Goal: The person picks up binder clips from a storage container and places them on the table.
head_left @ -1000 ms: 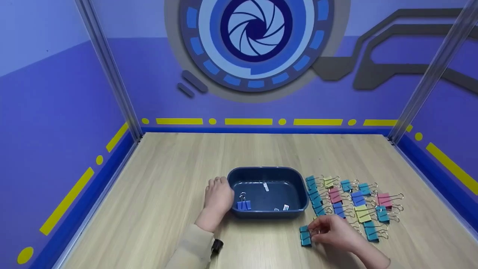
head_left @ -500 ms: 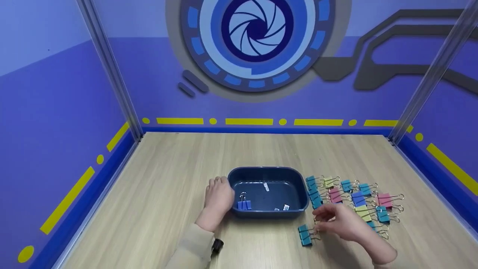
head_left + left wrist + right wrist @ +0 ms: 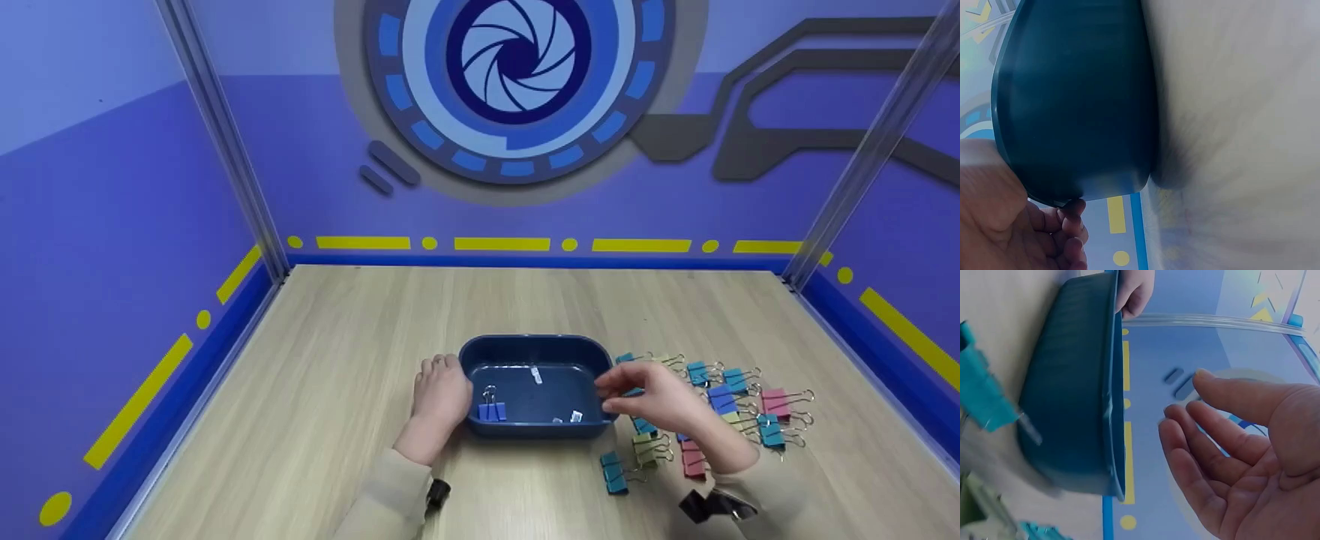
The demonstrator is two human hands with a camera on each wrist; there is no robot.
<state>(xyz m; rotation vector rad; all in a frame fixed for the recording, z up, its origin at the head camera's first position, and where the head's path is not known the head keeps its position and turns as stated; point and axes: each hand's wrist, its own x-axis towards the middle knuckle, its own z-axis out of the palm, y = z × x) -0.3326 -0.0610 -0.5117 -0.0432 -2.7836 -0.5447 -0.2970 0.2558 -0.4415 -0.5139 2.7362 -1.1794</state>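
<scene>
A dark blue plastic bin [image 3: 537, 430] sits mid-table with one blue binder clip [image 3: 492, 412] and a few small silvery-white pieces inside. My left hand [image 3: 441, 397] grips its left rim; in the left wrist view, curled fingertips [image 3: 1075, 208] lie at the bin's edge. Over the bin's right rim hovers my right hand [image 3: 654, 394], fingers extended and thumb apart. The right wrist view shows that hand [image 3: 1235, 455] holding nothing. Below it on the table lies a teal binder clip [image 3: 613, 474], away from the others.
Rows of teal, yellow, pink and blue binder clips [image 3: 776, 403] lie right of the bin, partly hidden by my right hand and forearm. Purple-blue panels [image 3: 300, 165] stand along the back and both sides of the wooden table [image 3: 352, 315].
My right hand has let go of the teal binder clip at the front and moved up and left to the bin's right rim. The left hand stays on the bin.
</scene>
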